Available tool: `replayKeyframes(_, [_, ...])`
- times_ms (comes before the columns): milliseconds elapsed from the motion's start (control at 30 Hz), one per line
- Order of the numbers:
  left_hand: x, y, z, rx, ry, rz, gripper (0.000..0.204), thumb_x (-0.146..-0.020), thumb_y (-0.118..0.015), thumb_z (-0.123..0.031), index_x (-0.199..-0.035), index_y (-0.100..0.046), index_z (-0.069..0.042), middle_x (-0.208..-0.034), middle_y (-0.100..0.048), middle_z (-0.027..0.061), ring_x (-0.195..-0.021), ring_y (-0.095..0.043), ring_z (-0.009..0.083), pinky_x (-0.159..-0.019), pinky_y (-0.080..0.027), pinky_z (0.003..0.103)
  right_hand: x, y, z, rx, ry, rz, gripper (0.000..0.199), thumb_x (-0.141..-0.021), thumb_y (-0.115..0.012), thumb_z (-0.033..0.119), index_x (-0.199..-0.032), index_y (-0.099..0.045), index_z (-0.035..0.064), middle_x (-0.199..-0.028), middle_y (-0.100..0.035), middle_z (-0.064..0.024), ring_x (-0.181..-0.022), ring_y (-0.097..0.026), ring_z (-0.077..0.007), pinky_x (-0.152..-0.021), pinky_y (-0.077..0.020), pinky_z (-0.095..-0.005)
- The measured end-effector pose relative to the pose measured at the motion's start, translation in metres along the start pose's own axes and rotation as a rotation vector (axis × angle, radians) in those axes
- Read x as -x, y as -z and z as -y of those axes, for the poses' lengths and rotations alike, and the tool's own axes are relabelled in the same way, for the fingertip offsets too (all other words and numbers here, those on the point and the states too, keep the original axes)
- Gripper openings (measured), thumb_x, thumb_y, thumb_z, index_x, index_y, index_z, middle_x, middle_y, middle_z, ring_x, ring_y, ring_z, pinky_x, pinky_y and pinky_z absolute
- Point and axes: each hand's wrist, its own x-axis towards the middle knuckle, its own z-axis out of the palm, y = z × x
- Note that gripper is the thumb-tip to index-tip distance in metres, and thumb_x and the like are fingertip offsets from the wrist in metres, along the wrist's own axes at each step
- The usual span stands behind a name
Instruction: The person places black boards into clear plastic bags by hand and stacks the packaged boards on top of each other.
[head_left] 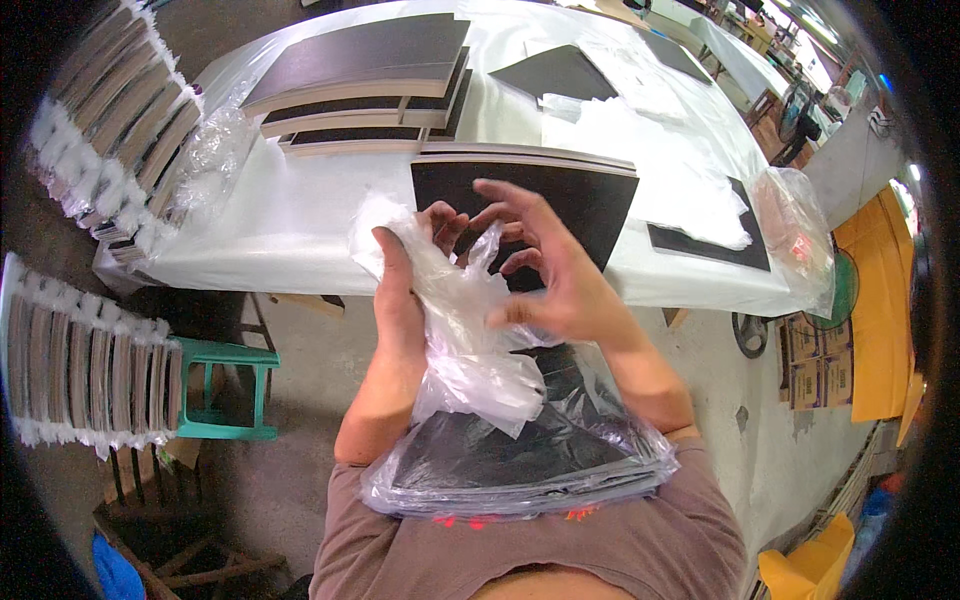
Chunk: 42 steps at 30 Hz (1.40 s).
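Observation:
My left hand (402,300) grips a crumpled bunch of thin clear plastic (460,310), its thumb up and its fingers curled partly behind the film. To the right of it, my right hand (548,268) is raised with fingers bent and spread apart, close to the plastic's upper edge; whether a fingertip touches it I cannot tell. Against my body lies a clear plastic bag (640,465) with a stack of flat black boards inside. The loose plastic hangs over this bag, and I cannot see whether they join. Just beyond my hands a black board (590,200) leans at the table's near edge.
On the white-covered table (300,215) a pile of black boards (360,60) stands at the far left. White sheets (650,165) and more dark boards spread to the right, beside a clear bag (795,235). Bundled stacks (95,355) and a green stool (228,390) are at left.

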Motion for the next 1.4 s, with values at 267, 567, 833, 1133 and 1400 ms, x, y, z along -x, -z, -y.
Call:
replayKeyframes(267, [0.000, 0.006, 0.012, 0.127, -0.044, -0.001, 0.040, -0.081, -0.039, -0.051, -0.084, -0.044, -0.011, -0.096, -0.044, 0.0042, -0.107, -0.037, 0.0195, -0.094, -0.029, 0.039, 0.002, -0.014, -0.042, -0.525, -0.090, -0.064, 0.037, -0.073, -0.066, 0.019, -0.102, -0.048, 0.0037, -0.091, -0.052, -0.0021, -0.085, -0.049, -0.0090, -0.074, -0.0404, -0.0210])
replayKeyframes(567, [-0.012, 0.072, -0.017, -0.087, -0.105, 0.109, 0.036, -0.082, -0.047, -0.038, -0.091, -0.051, -0.004, -0.058, -0.042, 0.0001, -0.044, -0.040, 0.0096, -0.038, -0.037, 0.019, 0.001, 0.024, -0.038, -0.152, 0.060, -0.621, 0.019, -0.073, -0.065, 0.012, -0.068, -0.047, 0.0052, -0.057, -0.051, 0.0017, -0.048, -0.044, -0.0025, -0.043, -0.0365, -0.0175])
replayKeyframes(833, [-0.013, 0.019, 0.013, -0.874, -0.027, 0.059, 0.024, -0.067, -0.071, -0.016, -0.081, -0.060, -0.001, -0.074, -0.060, 0.0032, -0.064, -0.053, 0.0081, -0.055, -0.043, 0.023, 0.005, 0.004, -0.037, 0.314, 0.164, -0.647, 0.027, -0.074, -0.065, 0.016, -0.063, -0.045, 0.0027, -0.047, -0.044, -0.0006, -0.045, -0.037, -0.0021, -0.039, -0.0304, -0.0185])
replayKeyframes(1133, [-0.013, 0.020, 0.017, -0.803, -0.067, 0.019, 0.016, -0.068, -0.069, -0.012, -0.075, -0.059, -0.001, -0.070, -0.058, 0.0032, -0.058, -0.050, 0.0095, -0.051, -0.041, 0.023, 0.009, 0.026, -0.031, -0.246, -0.001, -0.278, 0.040, -0.076, -0.062, 0.011, -0.109, -0.039, 0.0057, -0.081, -0.061, -0.0077, -0.072, -0.054, -0.0073, -0.060, -0.0427, -0.0199])
replayKeyframes(1400, [-0.013, 0.023, 0.024, -0.839, -0.120, 0.087, 0.014, -0.068, -0.068, -0.006, -0.081, -0.063, -0.003, -0.075, -0.062, 0.0033, -0.070, -0.056, 0.0094, -0.064, -0.044, 0.022, 0.015, 0.014, -0.045, -0.090, -0.051, -0.321, 0.018, -0.076, -0.056, 0.000, -0.094, -0.057, 0.0016, -0.077, -0.063, -0.0052, -0.054, -0.050, -0.0035, -0.043, -0.0376, -0.0169])
